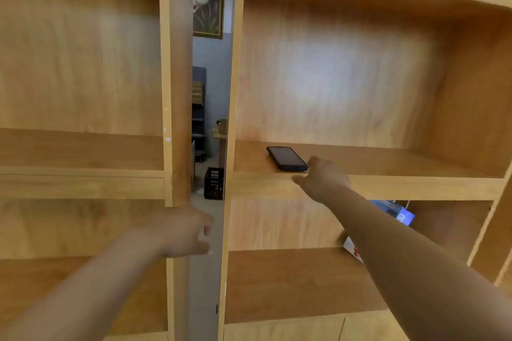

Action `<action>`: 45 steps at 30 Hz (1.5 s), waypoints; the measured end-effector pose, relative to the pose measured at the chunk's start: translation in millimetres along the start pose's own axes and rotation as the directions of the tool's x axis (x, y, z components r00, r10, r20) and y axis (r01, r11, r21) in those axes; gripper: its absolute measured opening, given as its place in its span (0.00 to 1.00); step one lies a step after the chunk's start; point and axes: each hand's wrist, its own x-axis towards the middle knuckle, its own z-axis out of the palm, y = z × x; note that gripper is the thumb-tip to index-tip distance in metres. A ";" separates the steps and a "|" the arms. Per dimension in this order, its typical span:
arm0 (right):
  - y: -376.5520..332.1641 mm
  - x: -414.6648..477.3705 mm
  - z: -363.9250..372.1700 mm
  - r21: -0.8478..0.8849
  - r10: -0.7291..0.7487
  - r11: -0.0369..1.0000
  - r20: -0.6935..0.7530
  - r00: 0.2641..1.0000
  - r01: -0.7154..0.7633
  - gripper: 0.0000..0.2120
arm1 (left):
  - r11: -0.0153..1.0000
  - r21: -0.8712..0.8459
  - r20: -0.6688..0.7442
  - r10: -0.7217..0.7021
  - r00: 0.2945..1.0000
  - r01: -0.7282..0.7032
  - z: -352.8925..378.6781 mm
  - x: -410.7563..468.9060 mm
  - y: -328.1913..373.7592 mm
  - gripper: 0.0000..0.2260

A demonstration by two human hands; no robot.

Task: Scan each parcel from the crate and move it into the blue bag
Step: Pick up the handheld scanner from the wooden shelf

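Note:
A black phone (286, 158) lies flat, screen up, near the front edge of a wooden shelf (388, 159) on the right. My right hand (322, 178) reaches up to that shelf edge, fingers apart, right beside the phone's near corner and holding nothing. My left hand (188, 231) hangs lower by the gap between the two shelf units, fingers loosely curled and empty. A bit of blue and white material (399, 212), perhaps the blue bag, shows behind my right forearm in the lower compartment. A black plastic crate (214, 183) stands on the floor, seen through the gap. No parcel can be made out.
Two tall wooden shelf units (83, 147) fill the view, with a narrow gap between them. Through the gap I see a grey wall, a framed flower picture (208, 3) and some furniture further back. A white and red item (351, 248) peeks out under my right forearm.

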 end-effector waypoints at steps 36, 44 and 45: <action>6.9 -51.0 37.8 0.631 -0.552 0.590 -0.141 0.822 0.504 0.46 | 0.764 -0.626 -0.330 -0.444 0.833 0.159 39.0 -67.4 91.3 0.18; -70.9 -171.3 49.6 0.683 -0.929 0.328 0.108 0.355 0.653 0.46 | 0.511 -0.858 -0.410 -0.738 0.536 0.047 64.3 -216.7 103.1 0.29; -81.8 -191.3 52.1 0.683 -0.945 0.305 0.130 0.301 0.664 0.46 | 0.507 -0.858 -0.406 -0.763 0.503 0.078 70.4 -240.3 105.4 0.27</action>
